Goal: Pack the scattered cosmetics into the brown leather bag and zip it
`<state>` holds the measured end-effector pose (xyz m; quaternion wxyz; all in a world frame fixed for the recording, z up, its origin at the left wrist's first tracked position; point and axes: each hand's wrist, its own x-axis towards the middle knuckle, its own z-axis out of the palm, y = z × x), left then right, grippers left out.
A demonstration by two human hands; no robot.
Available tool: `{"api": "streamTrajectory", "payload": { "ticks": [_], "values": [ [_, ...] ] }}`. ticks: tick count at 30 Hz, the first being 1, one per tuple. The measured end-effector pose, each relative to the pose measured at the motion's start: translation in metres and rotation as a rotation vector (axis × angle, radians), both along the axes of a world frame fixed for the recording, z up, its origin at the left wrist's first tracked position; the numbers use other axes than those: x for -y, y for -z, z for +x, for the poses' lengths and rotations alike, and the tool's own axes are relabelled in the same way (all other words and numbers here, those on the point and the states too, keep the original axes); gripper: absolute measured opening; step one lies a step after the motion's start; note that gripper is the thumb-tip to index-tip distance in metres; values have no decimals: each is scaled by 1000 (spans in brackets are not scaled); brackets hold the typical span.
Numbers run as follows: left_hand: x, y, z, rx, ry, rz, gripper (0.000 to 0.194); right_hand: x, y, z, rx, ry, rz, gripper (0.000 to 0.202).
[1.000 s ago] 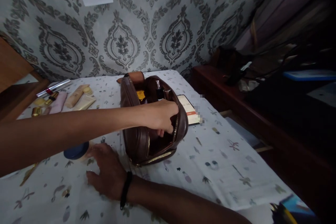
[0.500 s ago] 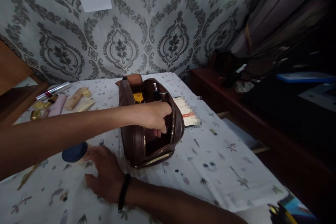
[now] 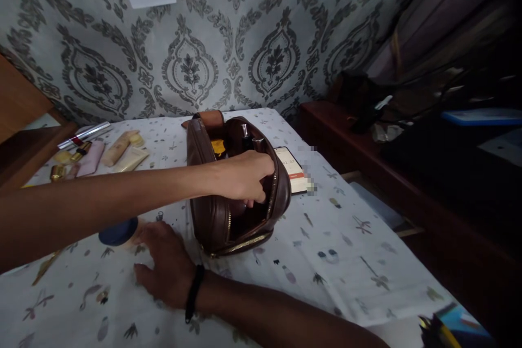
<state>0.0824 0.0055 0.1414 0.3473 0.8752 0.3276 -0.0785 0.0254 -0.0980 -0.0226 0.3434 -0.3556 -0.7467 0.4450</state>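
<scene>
A brown leather toiletry bag [image 3: 212, 217] stands unzipped on the patterned cloth, with its mouth wide. My left hand [image 3: 247, 174] reaches across into it, fingers curled down inside; whatever they pinch is hidden. Beside that hand in the bag are silver-capped bottles [image 3: 246, 133] and a yellow item [image 3: 218, 148]. My right hand [image 3: 167, 266], wearing a black wristband [image 3: 194, 293], rests on the cloth left of the bag. Its thumb is apart from its fingers, and the fingertips reach the side of a jar with a dark blue lid [image 3: 118, 232], partly covered by my left forearm.
Several cosmetic tubes [image 3: 118, 149] and small containers lie at the back left. A lit phone [image 3: 290, 168] lies right of the bag. Patterned wall covering [image 3: 191, 65] rises behind the table. Dark red furniture [image 3: 326, 130] stands along the right, and a wooden piece [image 3: 20, 98] at the left.
My left hand has shifted slightly within the bag, its fingers still inside. My right hand stays by the jar. The whole view has moved a little.
</scene>
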Motion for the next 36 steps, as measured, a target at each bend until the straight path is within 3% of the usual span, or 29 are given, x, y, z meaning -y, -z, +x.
{"api": "streamTrajectory", "payload": {
  "ticks": [6, 13, 28, 31, 36],
  "values": [
    [0, 0, -2, 68, 27, 30, 11, 0, 1, 0, -10, 11, 12, 39],
    [-3, 5, 1, 8, -4, -155, 7, -1, 4, -2, -32, -1, 30, 38],
    [-7, 4, 0, -70, -5, -173, 12, 0, 7, -2, 0, 3, 42, 37],
    [-7, -5, -1, -116, 33, -72, 12, 0, 3, 0, -2, -4, 22, 38],
    [4, -36, -19, -121, 124, 350, 8, 1, -1, 1, -12, -11, -32, 40]
  ]
}}
